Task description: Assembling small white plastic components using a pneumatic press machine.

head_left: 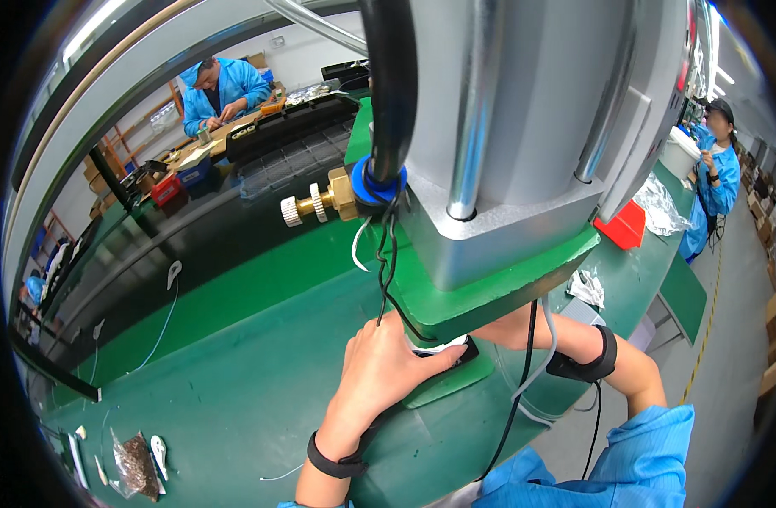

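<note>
A small flat part, black with a white top, sits over a green pad on the green bench, beneath the press. My left hand is closed around its left side, thumb laid along the near edge. From the right, my right hand reaches in under the press head, its fingers hidden behind the machine. Above both hands hangs a green block fixed under the grey metal press body. Each wrist wears a black strap.
Black and grey cables hang beside my right wrist. A bag of small brown pieces and white parts lie at lower left. A brass fitting juts from the press. A red bin stands at right. Two people in blue work farther off.
</note>
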`<move>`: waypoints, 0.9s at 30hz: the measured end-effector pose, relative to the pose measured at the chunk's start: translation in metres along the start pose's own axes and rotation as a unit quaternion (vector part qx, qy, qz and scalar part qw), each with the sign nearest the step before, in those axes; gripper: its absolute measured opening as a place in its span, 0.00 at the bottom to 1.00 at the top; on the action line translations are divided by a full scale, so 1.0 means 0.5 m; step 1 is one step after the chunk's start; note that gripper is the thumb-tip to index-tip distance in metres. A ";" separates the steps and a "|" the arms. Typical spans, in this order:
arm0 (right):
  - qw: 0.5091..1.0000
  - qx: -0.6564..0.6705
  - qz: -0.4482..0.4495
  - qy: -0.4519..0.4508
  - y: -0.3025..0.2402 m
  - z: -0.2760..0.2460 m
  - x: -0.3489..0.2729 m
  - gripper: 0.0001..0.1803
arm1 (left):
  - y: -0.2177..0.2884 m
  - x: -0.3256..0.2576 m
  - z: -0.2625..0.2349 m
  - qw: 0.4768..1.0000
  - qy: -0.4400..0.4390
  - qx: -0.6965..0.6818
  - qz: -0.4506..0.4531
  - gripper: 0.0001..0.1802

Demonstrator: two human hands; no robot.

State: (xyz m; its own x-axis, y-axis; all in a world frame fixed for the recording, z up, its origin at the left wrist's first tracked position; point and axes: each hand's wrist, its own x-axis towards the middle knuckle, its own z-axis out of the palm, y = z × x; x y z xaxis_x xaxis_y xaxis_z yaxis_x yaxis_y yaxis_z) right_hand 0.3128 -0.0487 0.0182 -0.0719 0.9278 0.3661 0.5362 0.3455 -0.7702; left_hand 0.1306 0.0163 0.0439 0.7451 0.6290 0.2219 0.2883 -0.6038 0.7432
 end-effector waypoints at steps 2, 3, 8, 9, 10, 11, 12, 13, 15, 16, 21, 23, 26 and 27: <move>0.998 -0.044 -0.033 0.013 0.002 0.000 0.000 0.09 | -0.001 0.000 -0.001 1.000 -0.002 0.004 0.000 0.28; 0.998 -0.043 -0.034 0.013 0.003 0.000 0.000 0.09 | -0.005 -0.001 -0.001 1.000 -0.004 0.002 -0.004 0.27; 0.998 -0.040 -0.038 -0.006 -0.012 -0.014 0.001 0.09 | 0.008 0.000 0.000 0.998 -0.006 -0.052 -0.045 0.30; 0.994 -0.082 -0.071 0.026 0.000 -0.007 -0.001 0.09 | 0.005 0.000 0.000 0.999 -0.006 -0.037 -0.028 0.27; 0.991 -0.089 -0.097 0.031 0.002 -0.008 0.000 0.09 | 0.001 0.000 0.000 1.000 -0.007 -0.022 -0.011 0.25; 0.990 -0.095 -0.095 0.032 -0.001 -0.008 -0.002 0.09 | 0.003 0.000 0.001 1.000 -0.009 -0.014 -0.017 0.25; 0.990 -0.100 -0.095 0.030 -0.008 -0.007 0.000 0.09 | -0.001 -0.001 0.002 1.000 -0.009 -0.012 -0.019 0.25; 0.990 -0.098 -0.095 0.031 -0.021 -0.007 0.000 0.09 | -0.006 -0.002 0.005 1.000 0.007 -0.027 -0.009 0.24; 0.997 -0.079 -0.001 -0.004 -0.048 -0.011 -0.003 0.10 | -0.009 -0.002 0.007 0.999 0.022 -0.040 0.001 0.24; 0.997 -0.078 0.000 -0.003 -0.052 -0.010 -0.002 0.10 | -0.009 -0.001 0.007 0.999 0.015 -0.042 -0.007 0.23; 0.995 -0.099 -0.018 -0.005 -0.038 -0.016 -0.013 0.15 | 0.006 0.003 0.002 0.999 -0.026 -0.024 -0.030 0.23; 0.991 -0.132 -0.030 -0.013 -0.043 -0.039 -0.039 0.16 | 0.013 0.002 0.005 0.999 -0.028 -0.028 -0.018 0.23; 0.987 -0.148 -0.001 0.061 -0.047 -0.072 -0.075 0.19 | 0.001 -0.018 -0.010 1.000 -0.012 0.010 -0.003 0.22; 0.983 -0.152 0.045 0.093 -0.052 -0.099 -0.102 0.24 | 0.006 -0.021 -0.022 0.998 -0.057 0.033 -0.018 0.24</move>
State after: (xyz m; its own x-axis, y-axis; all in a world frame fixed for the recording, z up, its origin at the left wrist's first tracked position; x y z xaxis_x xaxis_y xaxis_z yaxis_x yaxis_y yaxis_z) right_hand 0.3439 -0.1122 0.0454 0.1276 0.9011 0.4144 0.7615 0.1787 -0.6231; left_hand 0.1170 0.0131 0.0507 0.7962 0.5931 0.1197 0.3526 -0.6156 0.7048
